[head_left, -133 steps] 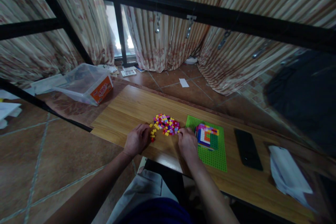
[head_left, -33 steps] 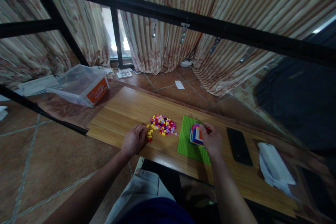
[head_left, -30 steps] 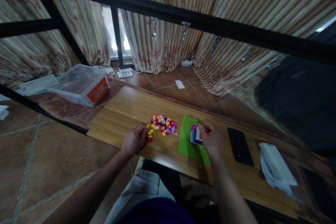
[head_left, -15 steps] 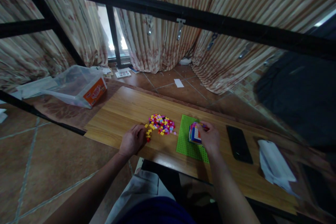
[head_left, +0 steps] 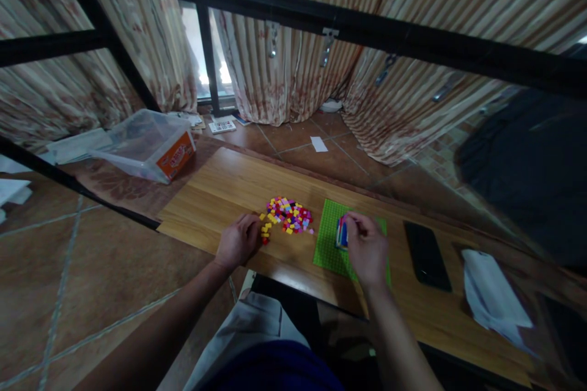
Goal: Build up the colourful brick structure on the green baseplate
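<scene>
My right hand (head_left: 370, 252) is over the block build (head_left: 341, 234) on the green baseplate (head_left: 326, 238). Its thumb and fingers are pinched together at the build's upper edge; anything between them is too small or hidden to name. Most of the multicoloured build lies behind that hand, with only its left side showing. My left hand (head_left: 237, 242) rests on the wooden table (head_left: 220, 186), fingers curled closed beside a few yellow bricks (head_left: 266, 230) and a red brick (head_left: 265, 241). What those fingers hold, if anything, cannot be seen. Between the hands lies a pile of small toy bricks (head_left: 291, 214).
Right of the baseplate lies a black phone (head_left: 427, 255), then a white packet (head_left: 495, 290). A clear plastic bin (head_left: 142, 143) with an orange label stands beyond the table's left end. A black metal bar (head_left: 293, 3) crosses in front of the curtains (head_left: 293, 79).
My right hand went from the pile's right edge to the build on the baseplate. Over the last second it shifted slightly towards the build's upper left. My left hand stays beside the yellow bricks.
</scene>
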### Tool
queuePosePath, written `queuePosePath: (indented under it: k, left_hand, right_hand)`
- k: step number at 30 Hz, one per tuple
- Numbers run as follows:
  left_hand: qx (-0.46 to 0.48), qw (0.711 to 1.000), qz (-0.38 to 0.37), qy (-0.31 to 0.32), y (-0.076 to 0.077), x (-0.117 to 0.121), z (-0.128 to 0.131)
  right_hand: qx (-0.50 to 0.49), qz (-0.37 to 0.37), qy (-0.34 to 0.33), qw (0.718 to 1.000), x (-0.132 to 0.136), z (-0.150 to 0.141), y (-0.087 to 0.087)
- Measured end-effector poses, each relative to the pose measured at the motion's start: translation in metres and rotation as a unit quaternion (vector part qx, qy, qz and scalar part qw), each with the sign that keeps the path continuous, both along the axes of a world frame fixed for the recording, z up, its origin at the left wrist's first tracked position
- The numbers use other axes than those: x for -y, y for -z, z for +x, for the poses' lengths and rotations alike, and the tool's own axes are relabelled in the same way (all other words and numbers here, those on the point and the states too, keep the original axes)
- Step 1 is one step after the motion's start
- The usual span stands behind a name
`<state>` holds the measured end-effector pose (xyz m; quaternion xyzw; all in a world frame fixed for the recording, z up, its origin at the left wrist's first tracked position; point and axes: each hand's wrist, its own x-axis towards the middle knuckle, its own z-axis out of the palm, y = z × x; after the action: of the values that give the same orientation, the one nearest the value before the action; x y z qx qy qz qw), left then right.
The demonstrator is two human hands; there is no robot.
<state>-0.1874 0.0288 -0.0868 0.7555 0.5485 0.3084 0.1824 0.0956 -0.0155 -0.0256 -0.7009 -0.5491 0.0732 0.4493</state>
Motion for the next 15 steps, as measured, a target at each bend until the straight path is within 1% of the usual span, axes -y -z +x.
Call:
queuePosePath:
  k: [2, 3, 5, 8, 11, 13, 15]
  left_hand:
    - [0.003, 1.0, -0.006, 0.001, -0.001, 0.0, 0.0]
    - [0.004, 1.0, -0.009, 0.001, -0.002, 0.001, 0.0]
    - [0.003, 1.0, -0.011, -0.002, -0.003, 0.001, 0.0]
    - [0.003, 1.0, -0.011, -0.003, -0.004, 0.001, 0.001]
    - [0.004, 1.0, -0.005, -0.002, -0.003, 0.001, 0.001]
    - [0.004, 1.0, 0.002, -0.003, -0.002, 0.001, 0.001]
    - [0.005, 1.0, 0.007, -0.003, 0.0, 0.001, 0.0]
  right_hand:
    - [0.038, -0.042, -0.075, 0.996, -0.001, -0.021, 0.004]
    - [0.069, -0.074, -0.098, 0.99, -0.002, -0.03, 0.007]
    - [0.132, -0.144, -0.111, 0.974, -0.006, -0.046, 0.015]
    - [0.203, -0.218, -0.093, 0.95, -0.012, -0.058, 0.025]
    - [0.224, -0.245, -0.076, 0.94, -0.015, -0.06, 0.031]
    - [0.22, -0.246, -0.076, 0.941, -0.015, -0.059, 0.032]
    - [0.206, -0.23, -0.085, 0.947, -0.012, -0.058, 0.031]
